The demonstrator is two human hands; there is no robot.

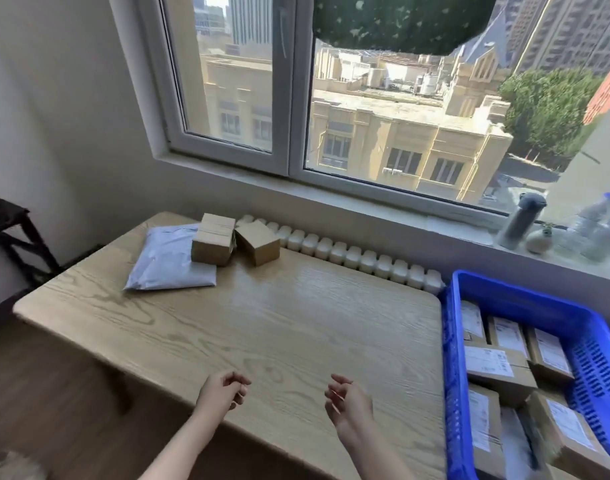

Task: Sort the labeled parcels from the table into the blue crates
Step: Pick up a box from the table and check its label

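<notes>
Low in the frame, the left hand and right hand hover over the near edge of the wooden surface, fingers loosely curled, holding nothing. In the upper left lie a white mailer bag and two cardboard boxes, one on the bag. At right, the blue crate holds labeled parcels.

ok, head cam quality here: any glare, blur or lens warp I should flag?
Head view: daylight from the window lays a soft sheen on the table; wide-angle warp tilts and bows the window frame; the bottles on the sill and the near end of the blue crate smear at the right edge.
</notes>
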